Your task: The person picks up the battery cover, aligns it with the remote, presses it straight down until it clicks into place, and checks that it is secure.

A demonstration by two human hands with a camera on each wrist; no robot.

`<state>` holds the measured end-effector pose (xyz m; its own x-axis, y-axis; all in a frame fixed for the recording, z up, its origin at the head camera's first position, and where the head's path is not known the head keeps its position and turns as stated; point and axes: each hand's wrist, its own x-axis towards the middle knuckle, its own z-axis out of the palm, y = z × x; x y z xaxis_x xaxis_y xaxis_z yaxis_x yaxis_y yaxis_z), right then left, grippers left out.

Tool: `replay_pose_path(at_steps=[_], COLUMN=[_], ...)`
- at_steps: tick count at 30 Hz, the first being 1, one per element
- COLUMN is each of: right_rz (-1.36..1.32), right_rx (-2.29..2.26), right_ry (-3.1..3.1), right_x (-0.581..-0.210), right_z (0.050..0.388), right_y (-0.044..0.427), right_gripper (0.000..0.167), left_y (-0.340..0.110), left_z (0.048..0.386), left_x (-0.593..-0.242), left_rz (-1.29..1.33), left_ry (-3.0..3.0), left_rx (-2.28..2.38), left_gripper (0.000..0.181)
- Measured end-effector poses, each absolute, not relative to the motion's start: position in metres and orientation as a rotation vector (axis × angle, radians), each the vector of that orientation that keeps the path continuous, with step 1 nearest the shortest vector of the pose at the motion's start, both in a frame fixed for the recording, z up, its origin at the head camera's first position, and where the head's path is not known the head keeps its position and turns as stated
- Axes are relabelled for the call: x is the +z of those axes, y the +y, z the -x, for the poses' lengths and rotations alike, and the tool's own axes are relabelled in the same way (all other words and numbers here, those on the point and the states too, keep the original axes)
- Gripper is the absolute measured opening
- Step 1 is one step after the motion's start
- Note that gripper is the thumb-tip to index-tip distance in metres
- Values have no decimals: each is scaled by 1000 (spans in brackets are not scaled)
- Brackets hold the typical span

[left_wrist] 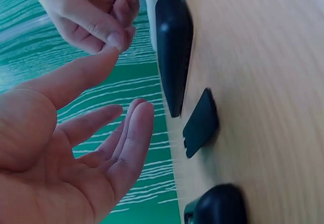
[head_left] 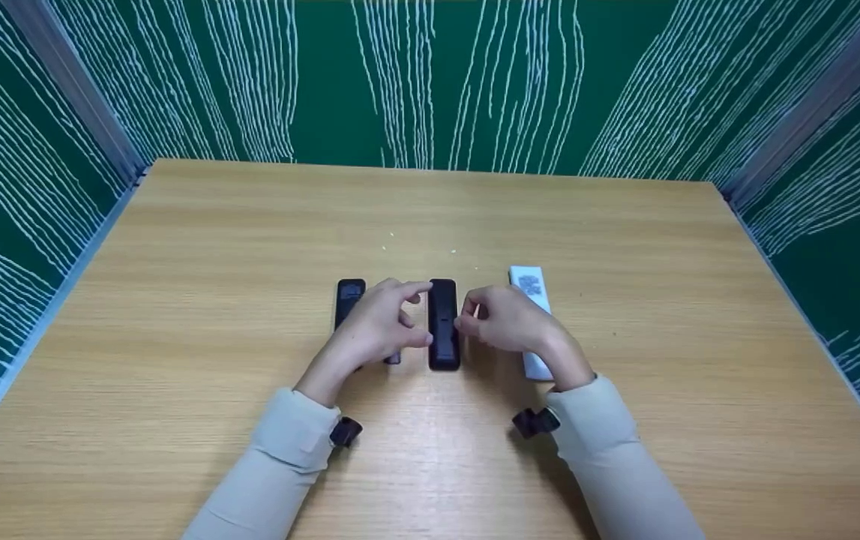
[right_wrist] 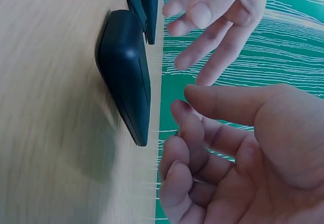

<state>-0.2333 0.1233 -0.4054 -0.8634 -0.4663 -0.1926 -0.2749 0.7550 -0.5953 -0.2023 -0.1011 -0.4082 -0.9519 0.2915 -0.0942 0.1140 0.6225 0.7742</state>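
A black remote control lies back side up on the table between the two hands. My left hand hovers just left of it, thumb and fingers spread and holding nothing. On its right side my right hand is raised, fingers loosely bent, with nothing in them. The wrist views show both hands apart from this remote. Under the left hand lies a small flat black cover, mostly hidden in the head view. A second black remote lies farther left, partly covered by the left hand.
A white remote with a printed label lies at the right, partly behind the right hand. Several tiny pale specks are scattered beyond the remotes. Green walls with white lines surround the wooden table.
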Motion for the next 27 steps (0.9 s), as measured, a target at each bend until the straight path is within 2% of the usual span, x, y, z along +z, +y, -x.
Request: replay_pose_path(at_steps=[7,16,27], right_rz=[626,594,591], right_rx=[-876,-952,-1027], right_ry=[2673,2685,2712], right_x=[-406,-406,-403], right_z=[234,233,232], right_y=[124,121,117], right_gripper=[18,17,9], left_y=[-114,-128,-142], left_z=[205,206,204], left_x=[-401,-395,-390], left_rz=[-392,-331,-355], left_ry=[2667,2743,2844], left_rx=[1338,1355,1387], left_gripper=[71,66,55])
